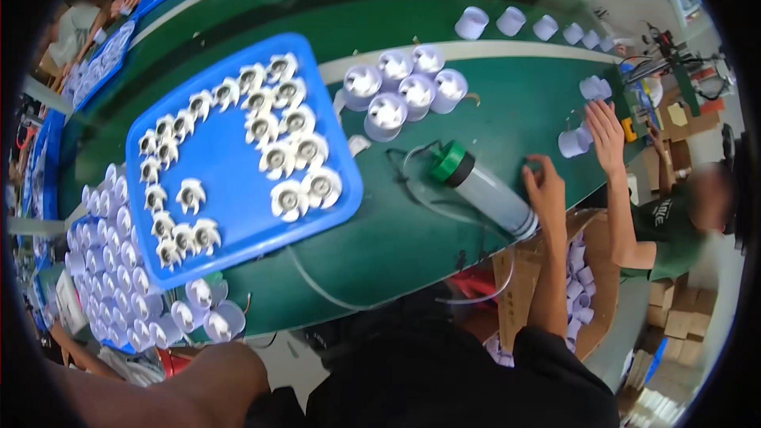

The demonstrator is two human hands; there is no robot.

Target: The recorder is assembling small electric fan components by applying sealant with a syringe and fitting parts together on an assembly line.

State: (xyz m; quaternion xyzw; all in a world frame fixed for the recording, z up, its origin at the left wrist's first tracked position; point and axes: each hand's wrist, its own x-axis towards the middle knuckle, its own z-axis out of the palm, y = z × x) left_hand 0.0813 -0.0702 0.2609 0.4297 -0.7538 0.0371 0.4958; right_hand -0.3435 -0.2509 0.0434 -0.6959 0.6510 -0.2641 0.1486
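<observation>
My right hand (545,189) is raised over the green bench (396,230), thumb and index finger curved with a gap between them and nothing visible in it. Just left of it lies a clear dispensing syringe barrel (493,196) with a green cap and a thin tube. My left hand is outside the picture. Left of the barrel rests a blue tray (230,178), where white fan impellers (277,158) sit in rows around a bare middle. Several pale purple cups (387,115) with white impellers inside stand beyond it.
A co-worker's hand (606,136) reaches in from the right, beside a cup (575,141). More cups (472,22) line the far side. Many filled cups (119,285) crowd the left. A cardboard box (598,269) of purple cups stands below the bench's right edge.
</observation>
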